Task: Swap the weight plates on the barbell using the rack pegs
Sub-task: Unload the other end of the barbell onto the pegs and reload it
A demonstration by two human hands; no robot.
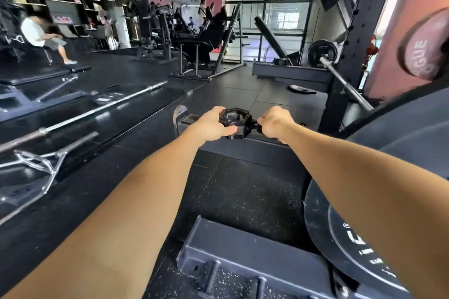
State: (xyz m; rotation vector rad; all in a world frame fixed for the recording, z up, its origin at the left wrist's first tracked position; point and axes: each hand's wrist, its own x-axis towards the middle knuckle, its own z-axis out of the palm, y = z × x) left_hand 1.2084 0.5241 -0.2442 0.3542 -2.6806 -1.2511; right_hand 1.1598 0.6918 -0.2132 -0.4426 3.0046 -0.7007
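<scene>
Both hands, left [213, 125] and right [275, 124], fingers pinching the collar [234, 122]; early going, plates [352, 233] not yet swapped, I'd say.

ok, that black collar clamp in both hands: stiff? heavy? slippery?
The collar clamp looks like moulded rigid plastic, so probably stiff and light for its size. Its lever end, pinched by the right hand, likely pivots. The left hand holds the ring; the chunky edges should resist slipping.

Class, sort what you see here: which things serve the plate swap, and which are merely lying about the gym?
Part of the job:
left hand and right hand, both gripping the black collar clamp
black plate, lower right
rack upright

Lying about:
bare barbell on the floor
hex bar
bench
</scene>
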